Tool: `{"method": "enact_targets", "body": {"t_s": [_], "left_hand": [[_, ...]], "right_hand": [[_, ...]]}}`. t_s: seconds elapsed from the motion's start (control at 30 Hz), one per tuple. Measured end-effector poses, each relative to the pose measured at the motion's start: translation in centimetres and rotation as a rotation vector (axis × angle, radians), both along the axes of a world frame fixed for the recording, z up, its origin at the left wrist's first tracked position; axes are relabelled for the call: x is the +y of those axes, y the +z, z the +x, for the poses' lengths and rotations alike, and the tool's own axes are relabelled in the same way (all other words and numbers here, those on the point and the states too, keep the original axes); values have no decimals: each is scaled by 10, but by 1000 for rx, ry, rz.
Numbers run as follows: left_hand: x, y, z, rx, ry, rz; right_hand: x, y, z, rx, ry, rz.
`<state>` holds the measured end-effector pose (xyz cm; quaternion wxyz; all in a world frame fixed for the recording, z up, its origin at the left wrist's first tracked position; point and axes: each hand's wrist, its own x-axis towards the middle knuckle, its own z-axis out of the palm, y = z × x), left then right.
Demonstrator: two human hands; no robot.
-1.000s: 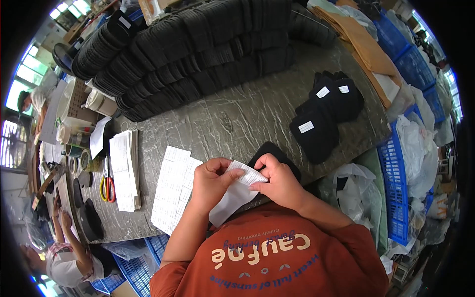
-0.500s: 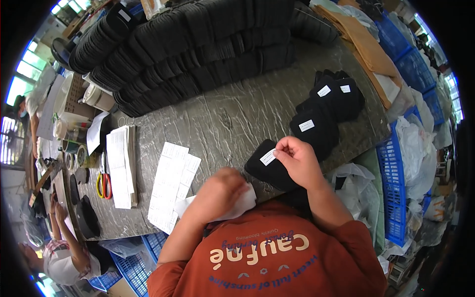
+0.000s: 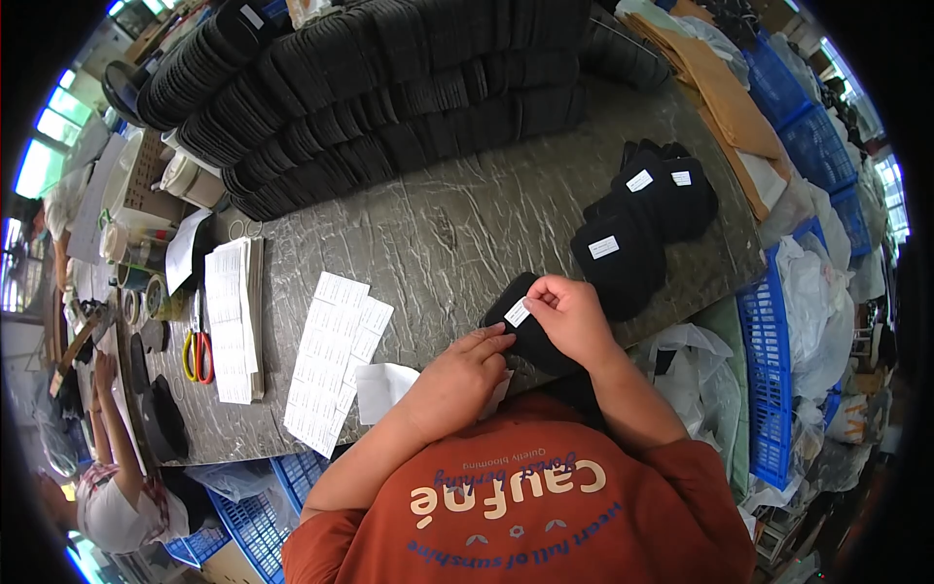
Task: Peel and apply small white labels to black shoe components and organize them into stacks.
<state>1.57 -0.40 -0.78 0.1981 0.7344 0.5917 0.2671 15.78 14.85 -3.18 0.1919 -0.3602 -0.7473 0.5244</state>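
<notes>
A flat black pad with rounded edges (image 3: 545, 348) lies at the table's near edge in front of me. On it is a small white printed label (image 3: 518, 312), its right end pinched between thumb and forefinger of my right hand (image 3: 574, 319). My left hand (image 3: 469, 378) reaches in from the left with fingers stretched out, the fingertips at the label's lower left end. Under that hand and wrist lies a white paper sheet (image 3: 381, 389), partly covered. Further left are sheets of printed labels (image 3: 326, 360). Up and right, overlapping black pads (image 3: 632, 268) bear similar white labels.
Long rows of stacked black pads (image 3: 389, 107) fill the table's far side. At left lie a paper stack (image 3: 230, 321), scissors (image 3: 198, 356) and tape rolls (image 3: 156, 297). Blue crates (image 3: 767, 365) with plastic bags stand right. Another person (image 3: 122, 496) works at lower left.
My left hand has moved right and up, from over the white paper to the black pad, its fingers now extended. The right hand, still pinching the label, has shifted slightly left.
</notes>
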Motion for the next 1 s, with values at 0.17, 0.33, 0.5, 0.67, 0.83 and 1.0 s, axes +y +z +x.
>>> {"method": "enact_targets", "body": {"t_s": [0.17,0.33,0.5,0.67,0.83,1.0], "left_hand": [[1,-4,1,9,11,30],[8,-2,6,86,13,24],[11,-3,7,167,-3,-5],[13,-1,10,157,25,-8],[26,-2,11,177,43,28],[28,-5,1,49,45,8]], "right_hand": [[0,-2,0,-38,-2,42],[1,-5,0,-15,-4,55],[1,1,-3,-59,-81,71],[-3,10,-8,-241,-48,241],[-3,-9,-6,-152,-104,658],[2,-16,-4,21,-98,715]]}}
